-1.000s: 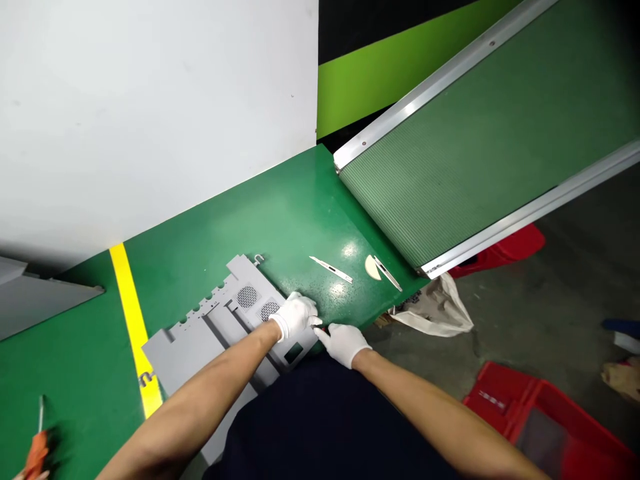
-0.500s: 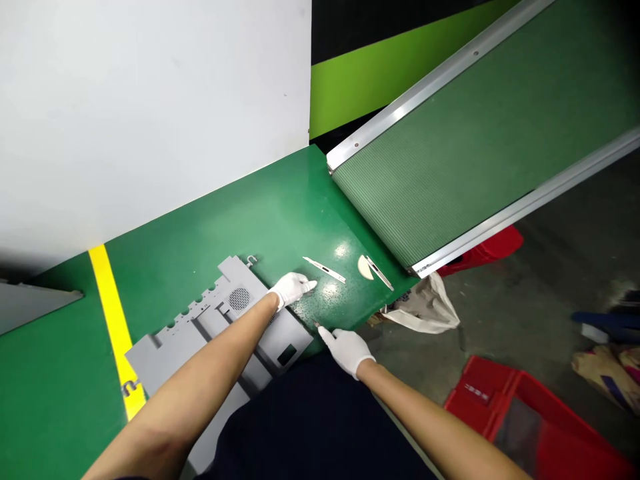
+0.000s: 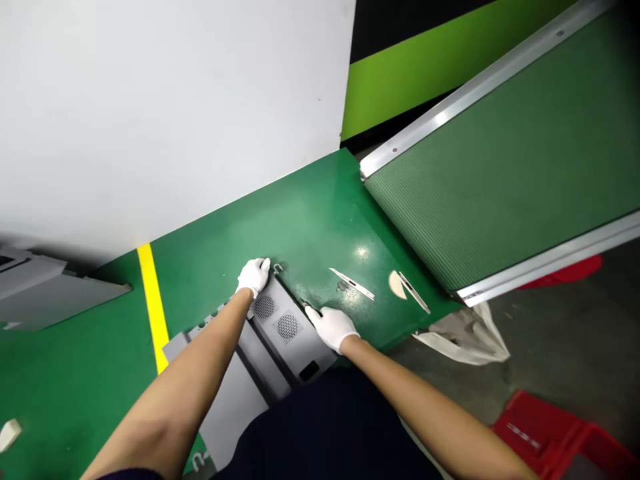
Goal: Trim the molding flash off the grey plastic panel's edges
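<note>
A grey plastic panel [image 3: 255, 393] with round vent grilles and small hooks lies on the green worktop, partly hidden by my left arm and torso. My left hand [image 3: 254, 275], in a white glove, has its fingers curled over the panel's far corner, beside a hook [image 3: 278, 269]. Against the panel's right edge, my white-gloved right hand [image 3: 333, 327] is closed on a small dark-tipped tool [image 3: 303, 304], mostly hidden in the fingers. A slim white cutter [image 3: 353, 284] lies to the right. Farther along are a cream half-disc [image 3: 397, 285] and a second slim cutter [image 3: 415, 293].
A green conveyor belt [image 3: 510, 147] with metal rails slopes up at the right. White cloth bag [image 3: 465, 337] hangs below the worktop's edge, and a red bin [image 3: 550, 433] stands on the floor. Another grey part [image 3: 65, 293] lies left of the yellow stripe [image 3: 153, 307].
My left hand has moved from the panel's right edge to its far corner and curled there. My right hand has come up to the panel's right edge. The view has shifted left.
</note>
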The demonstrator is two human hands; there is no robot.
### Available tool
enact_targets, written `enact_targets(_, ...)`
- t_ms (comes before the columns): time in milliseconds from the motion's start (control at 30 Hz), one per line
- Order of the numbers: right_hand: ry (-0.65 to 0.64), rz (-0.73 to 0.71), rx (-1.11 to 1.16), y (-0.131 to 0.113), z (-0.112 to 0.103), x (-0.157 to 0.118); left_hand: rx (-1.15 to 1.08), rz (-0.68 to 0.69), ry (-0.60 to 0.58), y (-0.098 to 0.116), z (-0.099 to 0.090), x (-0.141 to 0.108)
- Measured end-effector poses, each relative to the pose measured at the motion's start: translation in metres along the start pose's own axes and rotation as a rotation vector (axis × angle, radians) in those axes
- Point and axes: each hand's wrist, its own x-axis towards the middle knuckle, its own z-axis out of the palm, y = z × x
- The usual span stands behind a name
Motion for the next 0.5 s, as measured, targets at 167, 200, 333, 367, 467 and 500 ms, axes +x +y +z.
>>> enact_targets(167, 0.012, -0.025, -0.071, -0.055, 0.001, 0.048, -0.076, 0.036, -0.035, -0.022, 0.006, 0.003)
enact_targets(200, 0.01, -0.019, -0.073, -0.061, 0.001, 0.055, -0.085, 0.034, -0.023, -0.023, 0.008, 0.003)
enact_targets(333, -0.018, -0.019, -0.08, -0.073, -0.002, 0.071, -0.112, 0.035, 0.026, -0.027, 0.016, 0.003)
enact_targets(367, -0.026, -0.027, -0.084, -0.074, -0.003, 0.074, -0.117, 0.039, 0.035, -0.028, 0.018, 0.002)
enact_targets(467, -0.04, -0.05, -0.098, -0.076, -0.004, 0.079, -0.132, 0.049, 0.055, -0.03, 0.02, 0.001)
enact_targets(500, -0.043, -0.051, -0.1, -0.077, -0.004, 0.08, -0.136, 0.05, 0.061, -0.03, 0.021, 0.001)
